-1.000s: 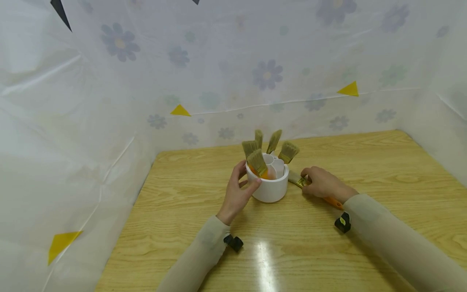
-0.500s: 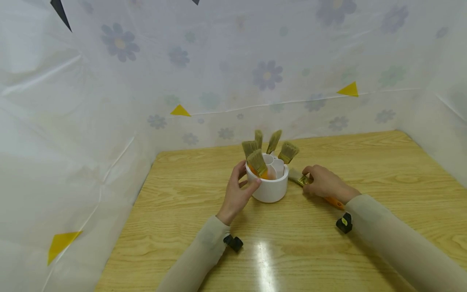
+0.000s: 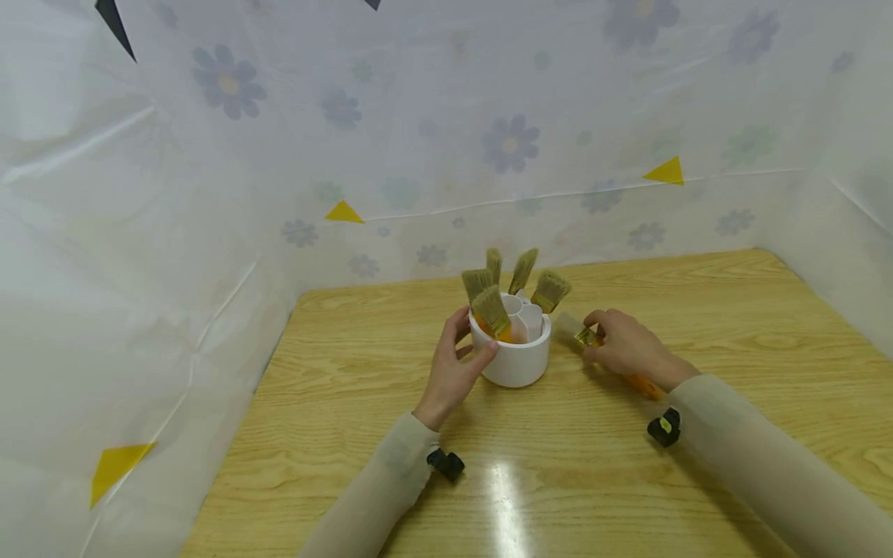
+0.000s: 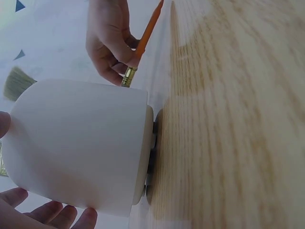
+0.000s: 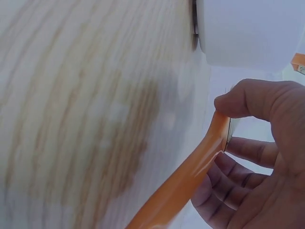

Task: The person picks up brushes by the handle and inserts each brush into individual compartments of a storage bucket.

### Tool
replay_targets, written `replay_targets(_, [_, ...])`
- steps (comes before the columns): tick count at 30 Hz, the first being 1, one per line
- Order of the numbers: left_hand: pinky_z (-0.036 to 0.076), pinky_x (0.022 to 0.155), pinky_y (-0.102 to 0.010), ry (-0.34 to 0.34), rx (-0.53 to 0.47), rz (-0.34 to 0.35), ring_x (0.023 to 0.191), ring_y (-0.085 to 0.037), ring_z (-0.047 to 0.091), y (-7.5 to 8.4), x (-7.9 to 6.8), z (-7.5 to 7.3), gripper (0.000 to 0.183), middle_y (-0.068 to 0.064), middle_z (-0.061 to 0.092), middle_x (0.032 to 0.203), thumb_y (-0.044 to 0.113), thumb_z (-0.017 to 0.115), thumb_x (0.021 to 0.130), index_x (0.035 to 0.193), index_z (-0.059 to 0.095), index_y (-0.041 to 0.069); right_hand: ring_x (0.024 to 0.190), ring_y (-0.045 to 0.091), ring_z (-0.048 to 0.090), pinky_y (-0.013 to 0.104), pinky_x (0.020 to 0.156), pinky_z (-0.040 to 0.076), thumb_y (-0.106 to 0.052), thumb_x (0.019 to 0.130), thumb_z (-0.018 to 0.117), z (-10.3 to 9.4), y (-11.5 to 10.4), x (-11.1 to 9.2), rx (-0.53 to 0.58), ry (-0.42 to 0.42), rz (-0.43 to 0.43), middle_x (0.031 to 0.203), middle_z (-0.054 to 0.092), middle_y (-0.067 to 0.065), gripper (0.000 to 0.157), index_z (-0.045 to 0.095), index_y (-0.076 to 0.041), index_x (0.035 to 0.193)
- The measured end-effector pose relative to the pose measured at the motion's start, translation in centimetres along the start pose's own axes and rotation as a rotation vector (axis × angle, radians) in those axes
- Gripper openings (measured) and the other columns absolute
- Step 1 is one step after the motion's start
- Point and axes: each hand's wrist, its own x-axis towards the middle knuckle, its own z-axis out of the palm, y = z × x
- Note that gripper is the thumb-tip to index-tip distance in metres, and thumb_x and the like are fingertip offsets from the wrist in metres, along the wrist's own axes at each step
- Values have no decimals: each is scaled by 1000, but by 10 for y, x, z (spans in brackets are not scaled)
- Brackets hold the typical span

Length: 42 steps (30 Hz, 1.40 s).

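Observation:
A white round holder (image 3: 516,368) with inner compartments stands on the table, several paintbrushes (image 3: 491,311) in it with bristles up. My left hand (image 3: 453,372) grips its left side, thumb at the front rim; the left wrist view shows fingertips (image 4: 64,217) against the white wall. Just right of the holder, my right hand (image 3: 624,345) pinches another paintbrush (image 3: 587,337) near its metal ferrule. That brush's bristles point toward the holder, and its orange handle (image 5: 178,186) slants back under the palm, close over the table. In the left wrist view the holder hides the bristles.
The wood-grain table (image 3: 363,387) meets a flower-printed sheet (image 3: 432,139) at the back. White sheeting (image 3: 139,271) also walls the left and right sides. Small black devices sit on both sleeves (image 3: 753,449).
My right hand has shifted slightly right and away from me with the paintbrush, so its bristles have drawn off from the holder. The left hand and holder stay put.

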Motion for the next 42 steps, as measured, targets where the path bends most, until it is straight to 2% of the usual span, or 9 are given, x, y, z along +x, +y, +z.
replay_targets(8, [42,101,-44,-2,-10,-6,129,-16,41,1,-1,0,71,0,42,142,37,68,89,148,31,24,94,32,55,46,73,48,-24,84,69,-8,-3,-8,37,46,44,110,56,19,56,50,0,131])
replay_targets(20, [41,101,-45,-5,-7,-4,130,-17,40,1,0,0,71,-1,42,143,37,67,89,148,30,23,87,30,56,44,67,48,-27,87,70,-14,-2,-20,73,132,20,110,54,20,61,46,1,135])
replay_targets(28, [41,101,-47,-3,-11,-1,130,-18,40,1,-1,0,71,-1,41,143,37,67,89,148,30,24,83,28,54,39,61,47,-26,88,69,-21,-5,-28,96,208,-18,106,53,18,59,46,1,135])
replay_targets(36, [39,102,-48,-14,-22,-4,132,-20,38,1,0,-1,70,-3,39,145,32,67,90,149,29,24,77,25,54,36,59,45,-18,86,70,-27,-9,-34,79,307,-80,102,53,15,52,50,0,131])
replay_targets(42, [37,103,-51,-21,-31,2,134,-24,36,1,-1,-1,71,-7,37,147,28,66,91,150,27,20,75,22,52,35,59,45,-18,86,70,-32,-15,-39,72,340,-109,102,53,14,52,50,0,131])
